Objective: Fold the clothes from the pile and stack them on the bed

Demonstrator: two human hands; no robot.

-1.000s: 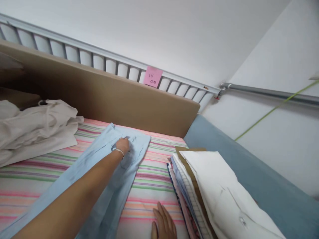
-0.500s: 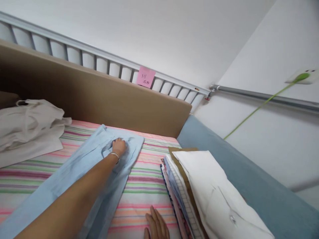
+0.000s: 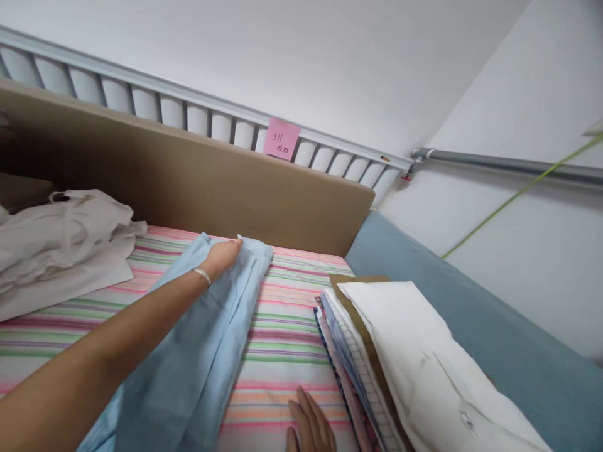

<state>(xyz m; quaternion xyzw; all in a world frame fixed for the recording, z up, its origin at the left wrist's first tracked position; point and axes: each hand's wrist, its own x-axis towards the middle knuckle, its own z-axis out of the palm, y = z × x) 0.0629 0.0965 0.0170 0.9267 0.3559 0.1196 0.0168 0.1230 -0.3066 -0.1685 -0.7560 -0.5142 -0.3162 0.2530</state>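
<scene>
A light blue shirt (image 3: 207,339) lies lengthwise on a striped sheet, folded long and narrow with soft creases. At its far end, my left hand (image 3: 225,254) pinches the cloth close to the edge; the fingertips are partly hidden. A silver bangle circles that wrist. My right hand (image 3: 311,425) rests at the bottom of the view with fingers stretched out, holding nothing. Just to its right is a stack of folded clothes (image 3: 362,351), with a white folded garment (image 3: 438,351) on top and brown, checked, blue and pink layers beneath.
The striped sheet (image 3: 282,339) covers the bed. A crumpled off-white garment (image 3: 70,245) lies at the left. A brown headboard-like panel (image 3: 226,194) borders the far side, with a white radiator (image 3: 172,113) and pink note (image 3: 281,138) behind. A blue padded edge (image 3: 414,263) runs along the right.
My left hand has moved to the far edge of the blue shirt, bringing a layer of cloth over it. The round opening seen before is now covered. My right hand stays spread on the bed.
</scene>
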